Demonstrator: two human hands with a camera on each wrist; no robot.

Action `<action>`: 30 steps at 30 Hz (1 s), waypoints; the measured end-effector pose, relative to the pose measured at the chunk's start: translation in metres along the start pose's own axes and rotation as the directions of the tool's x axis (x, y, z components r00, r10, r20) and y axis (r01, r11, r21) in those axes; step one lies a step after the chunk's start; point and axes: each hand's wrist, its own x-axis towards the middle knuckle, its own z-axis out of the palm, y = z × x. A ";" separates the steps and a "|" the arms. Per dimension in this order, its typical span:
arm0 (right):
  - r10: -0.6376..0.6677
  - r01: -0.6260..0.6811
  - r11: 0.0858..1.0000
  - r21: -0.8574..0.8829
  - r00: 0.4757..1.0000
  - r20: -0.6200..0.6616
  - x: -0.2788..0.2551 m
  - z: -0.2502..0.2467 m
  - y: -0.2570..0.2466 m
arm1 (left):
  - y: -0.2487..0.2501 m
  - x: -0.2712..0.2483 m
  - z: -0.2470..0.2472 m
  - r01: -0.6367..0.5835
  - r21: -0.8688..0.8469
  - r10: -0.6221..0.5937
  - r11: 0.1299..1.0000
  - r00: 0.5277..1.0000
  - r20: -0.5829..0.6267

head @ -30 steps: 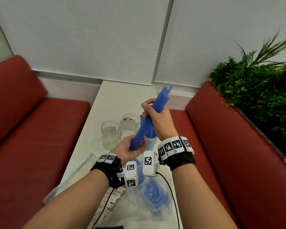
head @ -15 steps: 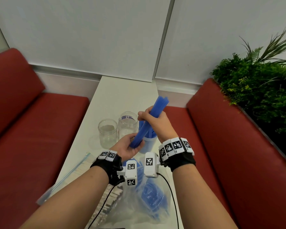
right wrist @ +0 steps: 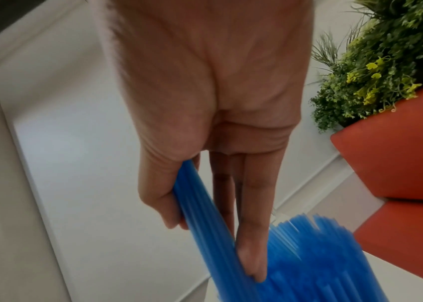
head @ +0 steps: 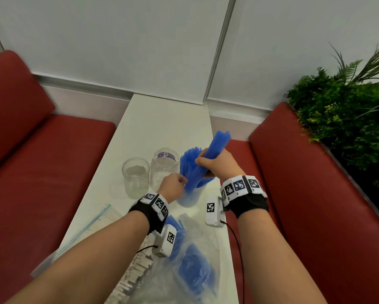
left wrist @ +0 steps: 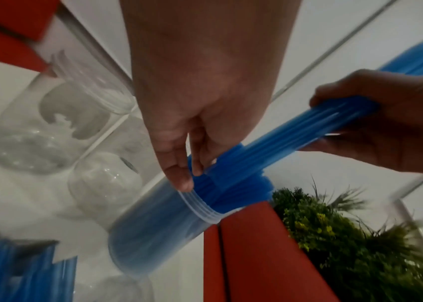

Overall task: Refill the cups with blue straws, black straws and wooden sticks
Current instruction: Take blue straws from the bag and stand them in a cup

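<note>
The main risk, as I judge it, is a jam at the mouth of the cup (head: pixel 189 197): it is already crowded with blue straws (head: pixel 188 160), and the fresh bundle (head: pixel 215 150) enters at a slant, so its lower ends could catch on the rim or on the standing straws, buckle, and spring out over the worktop (head: pixel 162 123). A hard push could also tip the light cup, which stands close to the worktop's right edge, with two empty cups (head: pixel 136 177) just beside it on the left. A slackened grip would let the bundle fan apart before it is seated. The right hand (head: pixel 220 164) has its fingers (right wrist: pixel 253 255) and thumb wrapped fully around the middle of the bundle, a tight fist with the straws running through it, upper ends poking up to the right and lower ends down among the straws in the cup. The left hand (head: pixel 173 189) is half curled at the cup's mouth; in the left wrist view its fingers (left wrist: pixel 179 175) touch the rim and the bundle's lower end, guiding it, but whether they pinch any straw I cannot tell. Near the person lie a clear bag (head: pixel 193 260) of more blue straws and a row of wooden sticks (head: pixel 133 279); no black straws are visible.
</note>
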 end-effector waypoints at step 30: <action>-0.420 0.147 0.768 -0.623 0.850 -0.317 0.026 0.049 0.054 | -0.007 0.013 0.020 -0.122 0.307 0.114 0.944 0.993 0.043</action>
